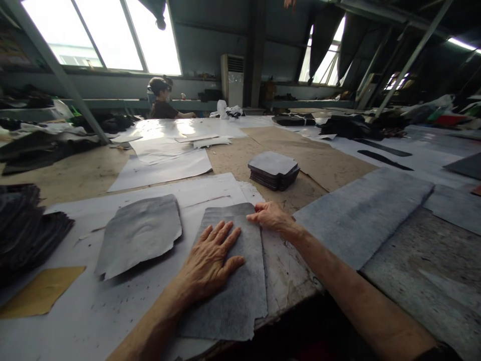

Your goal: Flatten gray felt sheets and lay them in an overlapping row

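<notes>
A grey felt-like sheet (240, 286) with notched corners lies in front of me at the table's edge. My left hand (212, 258) rests flat on it with fingers spread. At its far right corner, my right hand (270, 215) pinches the edge between thumb and curled fingers. The far end of the sheet looks folded or doubled over there. To the left lies another grey cut piece (141, 235), slightly buckled, on white paper (112, 316). Beyond my hands sits a neat stack of grey pieces (274, 168).
A tall dark stack (30, 230) stands at left, near a tan card (43, 291). A long grey sheet (368, 215) covers the right side. White paper sheets (161, 168) lie farther back. A person (163, 103) is at the far side. The table edge drops off close to me.
</notes>
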`<move>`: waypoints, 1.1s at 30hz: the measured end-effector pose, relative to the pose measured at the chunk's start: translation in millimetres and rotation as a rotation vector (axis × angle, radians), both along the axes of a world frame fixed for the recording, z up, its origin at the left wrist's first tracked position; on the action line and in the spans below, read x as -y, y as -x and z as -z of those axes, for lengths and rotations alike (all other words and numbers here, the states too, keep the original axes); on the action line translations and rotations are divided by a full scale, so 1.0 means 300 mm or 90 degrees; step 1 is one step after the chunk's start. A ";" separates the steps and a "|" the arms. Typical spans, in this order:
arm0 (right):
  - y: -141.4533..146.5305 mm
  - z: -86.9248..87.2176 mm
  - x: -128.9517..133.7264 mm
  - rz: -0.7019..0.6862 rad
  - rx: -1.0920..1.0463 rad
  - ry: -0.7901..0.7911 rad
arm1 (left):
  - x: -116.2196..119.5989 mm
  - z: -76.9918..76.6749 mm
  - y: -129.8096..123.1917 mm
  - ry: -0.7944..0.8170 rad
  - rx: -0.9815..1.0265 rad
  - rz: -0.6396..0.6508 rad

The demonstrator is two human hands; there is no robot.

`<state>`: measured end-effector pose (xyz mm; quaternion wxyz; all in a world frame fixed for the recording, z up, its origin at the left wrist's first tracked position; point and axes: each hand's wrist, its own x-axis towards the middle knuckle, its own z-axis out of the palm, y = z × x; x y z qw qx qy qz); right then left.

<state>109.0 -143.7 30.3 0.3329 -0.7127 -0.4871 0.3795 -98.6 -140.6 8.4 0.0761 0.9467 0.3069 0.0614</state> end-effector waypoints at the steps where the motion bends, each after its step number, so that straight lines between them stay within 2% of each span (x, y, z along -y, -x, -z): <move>1: 0.009 -0.003 0.016 0.003 -0.011 0.000 | 0.000 -0.001 0.000 0.000 0.003 0.001; 5: 0.034 -0.006 0.071 0.030 0.014 -0.028 | 0.001 -0.004 0.000 0.010 0.010 -0.004; 8: 0.049 -0.002 0.087 0.030 0.141 -0.083 | 0.002 -0.004 -0.002 0.016 0.011 -0.010; 11: 0.072 -0.002 0.095 0.036 0.322 -0.200 | 0.003 -0.001 -0.003 0.025 0.021 -0.014; 14: 0.097 -0.001 0.103 0.005 0.352 -0.255 | 0.004 0.006 -0.003 0.033 0.035 -0.024; 19: 0.110 0.002 0.117 0.110 0.198 -0.095 | 0.003 0.019 0.003 0.034 0.067 -0.029; 22: 0.113 0.005 0.129 0.073 -0.002 0.003 | 0.000 0.025 0.004 0.040 0.077 -0.031; 24: 0.119 0.013 0.139 0.059 -0.087 0.039 | -0.001 0.026 0.004 0.052 0.087 -0.034; 27: 0.128 0.029 0.153 0.081 -0.166 0.008 | -0.002 0.020 0.004 0.090 0.139 -0.040; 29: 0.131 0.037 0.161 0.086 -0.252 -0.027 | -0.007 0.012 0.005 0.119 0.218 -0.080; 33: 0.134 0.029 0.170 0.113 -0.389 -0.067 | -0.036 -0.006 0.007 0.189 0.425 -0.280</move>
